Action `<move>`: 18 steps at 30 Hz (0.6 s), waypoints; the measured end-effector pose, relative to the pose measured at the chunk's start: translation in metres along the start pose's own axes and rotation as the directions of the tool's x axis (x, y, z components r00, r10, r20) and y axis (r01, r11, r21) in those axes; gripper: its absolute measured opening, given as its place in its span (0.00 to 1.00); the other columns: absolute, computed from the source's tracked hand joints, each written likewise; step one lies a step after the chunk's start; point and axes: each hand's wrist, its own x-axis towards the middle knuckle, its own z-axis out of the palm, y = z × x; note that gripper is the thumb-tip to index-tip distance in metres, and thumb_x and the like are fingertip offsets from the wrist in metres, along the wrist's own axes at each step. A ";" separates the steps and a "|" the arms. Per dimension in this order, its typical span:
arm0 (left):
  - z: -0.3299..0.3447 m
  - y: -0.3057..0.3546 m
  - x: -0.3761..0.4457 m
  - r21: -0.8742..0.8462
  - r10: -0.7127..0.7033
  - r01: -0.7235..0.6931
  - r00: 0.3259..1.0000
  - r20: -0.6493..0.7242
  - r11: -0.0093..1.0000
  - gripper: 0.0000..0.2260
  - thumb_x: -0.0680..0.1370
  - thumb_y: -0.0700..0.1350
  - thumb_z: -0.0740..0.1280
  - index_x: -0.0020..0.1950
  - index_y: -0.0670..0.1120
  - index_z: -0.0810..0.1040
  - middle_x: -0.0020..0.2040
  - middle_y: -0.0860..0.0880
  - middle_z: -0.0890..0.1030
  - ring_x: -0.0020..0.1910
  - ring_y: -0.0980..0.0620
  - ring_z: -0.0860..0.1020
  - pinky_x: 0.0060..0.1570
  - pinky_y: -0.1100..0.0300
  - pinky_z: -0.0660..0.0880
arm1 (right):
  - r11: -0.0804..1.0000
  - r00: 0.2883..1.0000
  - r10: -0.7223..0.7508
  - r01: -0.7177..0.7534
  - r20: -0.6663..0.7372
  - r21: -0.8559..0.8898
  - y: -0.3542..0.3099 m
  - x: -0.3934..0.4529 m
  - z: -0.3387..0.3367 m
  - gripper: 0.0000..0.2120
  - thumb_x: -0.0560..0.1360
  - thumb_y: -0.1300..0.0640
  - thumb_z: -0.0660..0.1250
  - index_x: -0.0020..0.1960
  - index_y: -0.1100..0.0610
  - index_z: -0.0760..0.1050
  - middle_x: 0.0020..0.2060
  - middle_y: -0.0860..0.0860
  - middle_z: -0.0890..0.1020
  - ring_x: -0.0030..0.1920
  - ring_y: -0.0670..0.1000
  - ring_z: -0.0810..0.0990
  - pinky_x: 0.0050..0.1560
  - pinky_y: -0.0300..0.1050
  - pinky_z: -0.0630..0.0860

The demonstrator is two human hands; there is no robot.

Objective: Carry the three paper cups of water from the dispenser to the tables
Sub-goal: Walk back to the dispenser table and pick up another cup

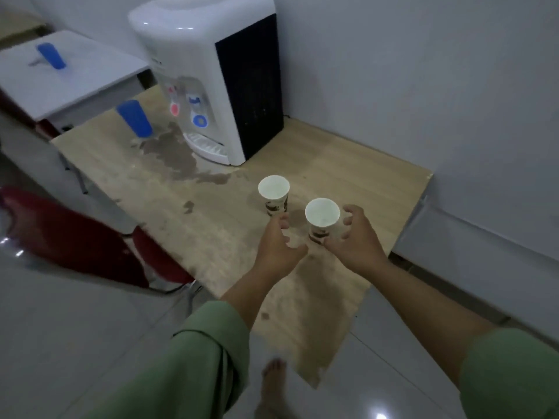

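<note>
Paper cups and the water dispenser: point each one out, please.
Far paper cup [273, 189]: head view, inside of its open mouth.
Near paper cup [322, 212]: head view, inside of its open mouth.
Water dispenser [193, 49]: head view, white front panel.

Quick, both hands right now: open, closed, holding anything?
Left hand: open, empty, fingers spread just short of the farther paper cup.
Right hand: open, fingers curled around the nearer paper cup, not yet gripping it.

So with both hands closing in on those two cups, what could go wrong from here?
Both hands, left hand and right hand, reach at once for the far cup and near cup; a knuckle could tip either. Squeezing thin paper may slop water. The board already shows wet patches, and the bare foot could slip.
</note>
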 end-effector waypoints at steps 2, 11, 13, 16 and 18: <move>0.007 -0.009 0.029 0.004 0.018 -0.018 0.997 0.077 1.000 0.30 0.66 0.41 0.75 0.62 0.52 0.64 0.58 0.52 0.70 0.54 0.51 0.72 0.48 0.59 0.73 | 0.997 0.997 0.077 -0.076 -0.028 0.030 0.009 0.017 0.010 0.41 0.65 0.54 0.76 0.71 0.52 0.56 0.65 0.56 0.67 0.60 0.56 0.72 0.54 0.51 0.73; 0.032 -0.041 0.094 -0.066 0.101 -0.085 0.945 0.310 0.994 0.41 0.60 0.35 0.76 0.69 0.47 0.62 0.62 0.51 0.75 0.60 0.56 0.74 0.59 0.56 0.73 | 0.959 0.980 0.165 -0.134 -0.110 0.251 0.031 0.047 0.051 0.45 0.60 0.58 0.79 0.70 0.54 0.59 0.64 0.50 0.72 0.62 0.49 0.72 0.59 0.46 0.72; 0.038 -0.042 0.102 -0.043 0.168 -0.163 0.934 0.315 0.986 0.36 0.62 0.37 0.75 0.65 0.55 0.65 0.58 0.61 0.76 0.58 0.62 0.75 0.56 0.65 0.72 | 0.953 0.974 0.174 -0.129 -0.146 0.274 0.031 0.052 0.057 0.44 0.59 0.58 0.79 0.69 0.53 0.60 0.61 0.46 0.74 0.59 0.45 0.74 0.56 0.41 0.72; 0.044 -0.047 0.109 -0.005 0.215 -0.225 0.924 0.317 0.974 0.28 0.66 0.39 0.72 0.61 0.59 0.68 0.56 0.63 0.77 0.55 0.63 0.76 0.52 0.66 0.72 | 0.943 0.962 0.184 -0.115 -0.202 0.312 0.030 0.056 0.063 0.36 0.59 0.58 0.76 0.63 0.46 0.66 0.53 0.33 0.77 0.53 0.36 0.75 0.48 0.29 0.70; 0.046 -0.054 0.111 0.033 0.217 -0.240 0.920 0.326 0.970 0.27 0.66 0.41 0.71 0.61 0.57 0.69 0.57 0.62 0.77 0.56 0.61 0.75 0.53 0.64 0.73 | 0.940 0.955 0.196 -0.118 -0.221 0.321 0.030 0.056 0.068 0.32 0.58 0.58 0.73 0.58 0.40 0.68 0.50 0.29 0.76 0.51 0.34 0.75 0.45 0.27 0.69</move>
